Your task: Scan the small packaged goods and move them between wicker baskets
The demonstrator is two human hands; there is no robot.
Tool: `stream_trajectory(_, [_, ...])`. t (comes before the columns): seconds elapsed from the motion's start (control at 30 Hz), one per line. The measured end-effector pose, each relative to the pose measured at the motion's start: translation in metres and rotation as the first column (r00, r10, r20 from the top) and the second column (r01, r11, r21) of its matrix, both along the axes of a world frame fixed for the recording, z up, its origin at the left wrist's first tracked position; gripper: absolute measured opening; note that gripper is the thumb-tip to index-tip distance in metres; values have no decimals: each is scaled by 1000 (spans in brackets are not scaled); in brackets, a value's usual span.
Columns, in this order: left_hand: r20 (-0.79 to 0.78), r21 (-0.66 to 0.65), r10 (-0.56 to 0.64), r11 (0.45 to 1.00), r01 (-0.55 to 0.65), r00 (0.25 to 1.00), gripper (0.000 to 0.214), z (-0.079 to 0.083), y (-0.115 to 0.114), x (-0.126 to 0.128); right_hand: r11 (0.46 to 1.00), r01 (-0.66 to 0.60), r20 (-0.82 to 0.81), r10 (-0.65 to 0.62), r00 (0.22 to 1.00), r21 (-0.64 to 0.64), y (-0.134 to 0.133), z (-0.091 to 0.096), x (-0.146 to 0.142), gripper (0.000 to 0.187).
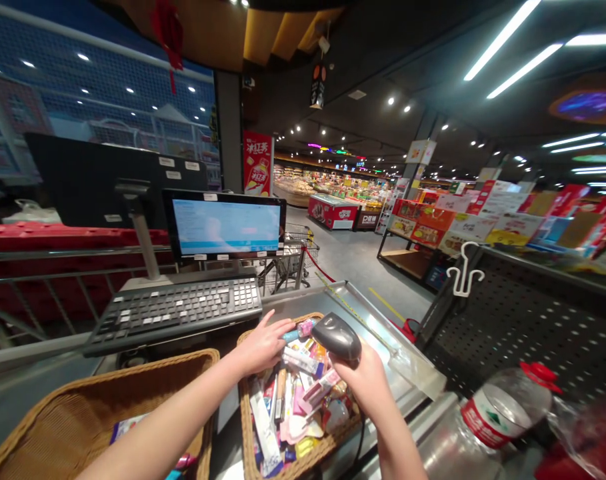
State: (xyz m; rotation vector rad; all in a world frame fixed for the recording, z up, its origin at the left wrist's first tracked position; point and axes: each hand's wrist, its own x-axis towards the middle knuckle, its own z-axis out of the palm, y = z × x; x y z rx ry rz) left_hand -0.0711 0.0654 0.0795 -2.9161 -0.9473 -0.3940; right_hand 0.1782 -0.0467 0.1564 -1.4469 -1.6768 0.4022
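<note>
My left hand (264, 345) reaches over a wicker basket (247, 437) of small packaged goods. Its thumb is raised, and its fingers are closed on a light-blue tube with a pink end (307, 327). My right hand (363, 375) grips a black handheld barcode scanner (339, 335), whose head points at the pink end of the tube. Beneath both hands the basket is heaped with slim boxes, wrapped items and a white-and-purple packet (301, 361). The scanner's handle is mostly hidden by my right hand.
A second wicker basket (57, 417) with a few packets stands at left, partly behind my left forearm. Beyond it are a keyboard (183, 310) and a lit monitor (227, 227). A large plastic bottle (500, 407) stands at right, near a black perforated panel (523, 320) with white hooks.
</note>
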Motion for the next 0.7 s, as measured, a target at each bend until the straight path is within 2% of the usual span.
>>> stream_trajectory(0.23, [83, 81, 141, 986, -147, 987, 12, -4, -13, -20, 1000, -18, -1, 18, 1000, 1, 3, 1, -8, 23])
stream_trajectory(0.43, [138, 162, 195, 963, -217, 971, 17, 10, -21, -37, 1000, -16, -1, 16, 1000, 21, 8, -1, -14, 23])
stream_trajectory(0.7, [269, 312, 170, 916, -253, 948, 20, 29, -29, -58, 998, -31, 6, 31, 1000, 63, 8, 2, -19, 25])
